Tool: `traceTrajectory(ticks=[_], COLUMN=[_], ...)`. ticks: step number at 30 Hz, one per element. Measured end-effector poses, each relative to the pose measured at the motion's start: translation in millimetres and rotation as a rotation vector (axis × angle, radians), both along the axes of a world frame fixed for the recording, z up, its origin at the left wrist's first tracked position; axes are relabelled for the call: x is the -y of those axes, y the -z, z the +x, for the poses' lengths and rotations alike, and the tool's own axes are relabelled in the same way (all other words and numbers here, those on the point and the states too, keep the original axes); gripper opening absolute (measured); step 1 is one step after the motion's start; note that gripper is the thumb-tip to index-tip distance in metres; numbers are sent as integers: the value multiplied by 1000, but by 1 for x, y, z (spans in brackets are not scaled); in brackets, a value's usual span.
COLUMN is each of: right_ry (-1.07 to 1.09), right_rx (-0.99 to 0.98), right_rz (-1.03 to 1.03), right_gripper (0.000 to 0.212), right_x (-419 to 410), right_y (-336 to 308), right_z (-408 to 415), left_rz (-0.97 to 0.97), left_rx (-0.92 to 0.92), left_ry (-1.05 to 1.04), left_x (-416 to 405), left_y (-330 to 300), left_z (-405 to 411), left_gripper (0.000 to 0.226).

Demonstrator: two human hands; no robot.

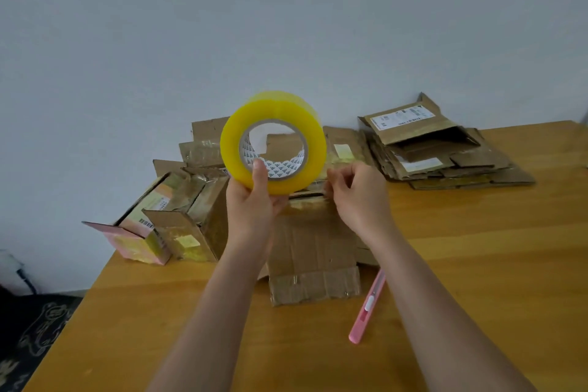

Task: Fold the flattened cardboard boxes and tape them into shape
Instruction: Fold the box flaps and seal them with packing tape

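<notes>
In the middle of the frame the left hand (254, 197) grips the yellow tape roll (273, 143) while the right hand (353, 191) pinches its loose end above the cardboard box (313, 248), probably next pulling tape across its seam.

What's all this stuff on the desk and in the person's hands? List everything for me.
Tape roll: one, yellow, held up above the table's middle.
Box being taped: one, brown, under both hands.
Folded boxes: several, brown and one pink, far left.
Flattened boxes: one stack, brown, far right.
Utility knife: one, pink, right of the box being taped.
Table: one, wooden, orange-brown.
Left hand: grips the tape roll.
Right hand: pinches at the tape's loose end, hard to see.
</notes>
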State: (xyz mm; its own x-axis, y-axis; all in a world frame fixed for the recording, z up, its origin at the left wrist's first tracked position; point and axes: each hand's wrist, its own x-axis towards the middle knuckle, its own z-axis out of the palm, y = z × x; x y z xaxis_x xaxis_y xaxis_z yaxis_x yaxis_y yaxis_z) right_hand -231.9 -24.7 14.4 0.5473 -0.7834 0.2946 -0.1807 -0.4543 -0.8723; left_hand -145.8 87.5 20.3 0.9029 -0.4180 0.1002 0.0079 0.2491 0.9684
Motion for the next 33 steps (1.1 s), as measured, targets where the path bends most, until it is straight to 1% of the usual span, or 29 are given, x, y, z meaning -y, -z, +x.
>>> traceTrajectory(ticks=[3,6,8,10,14,15,16,18,19,20,21,24,26,29,31,33], right_ry=[65,64,40,24,0,18,59,224,290,306,277,129,116,122,101,92], right_rx=[-56,-159,-242,-278,-212,-205,-204,-175,-145,-131,-139,-225,-192,6,126,210], right_rz=[-67,-69,-59,-56,30,21,5,-29,-50,-60,-48,79,200,480,638,713], right_gripper=[28,18,15,16,16,15,13,5,5,8,11,18,15,16,16,16], right_x=[2,4,3,4,-4,-6,-5,10,23,35,44,40,36,40,39,36], right_y=[12,21,24,24,26,27,26,21,19,16,15,24,36,50,53,55], right_z=[8,11,8,5,6,6,2,-15,-25,-34,-38,-36,-34,-41,-44,-43], left_rz=[82,163,192,202,226,228,220,209,210,200,190,141,130,115,87,51], left_rx=[139,271,271,222,134,134,144,149,145,141,136,103,123,152,144,119], left_ry=[-47,-54,-39,-20,10,9,3,-55,-93,-109,-96,-45,-41,-58,-58,-54], left_x=[0,-2,-2,-5,-8,-10,-13,-22,-27,-30,-31,-23,-17,-16,-16,-16], left_y=[10,20,27,30,36,37,37,38,39,39,39,41,42,46,47,47], left_z=[7,13,15,16,15,14,14,20,25,30,32,24,18,16,15,12], left_gripper=[31,50,57,59,68,64,54,27,18,15,15,17,15,15,28,38])
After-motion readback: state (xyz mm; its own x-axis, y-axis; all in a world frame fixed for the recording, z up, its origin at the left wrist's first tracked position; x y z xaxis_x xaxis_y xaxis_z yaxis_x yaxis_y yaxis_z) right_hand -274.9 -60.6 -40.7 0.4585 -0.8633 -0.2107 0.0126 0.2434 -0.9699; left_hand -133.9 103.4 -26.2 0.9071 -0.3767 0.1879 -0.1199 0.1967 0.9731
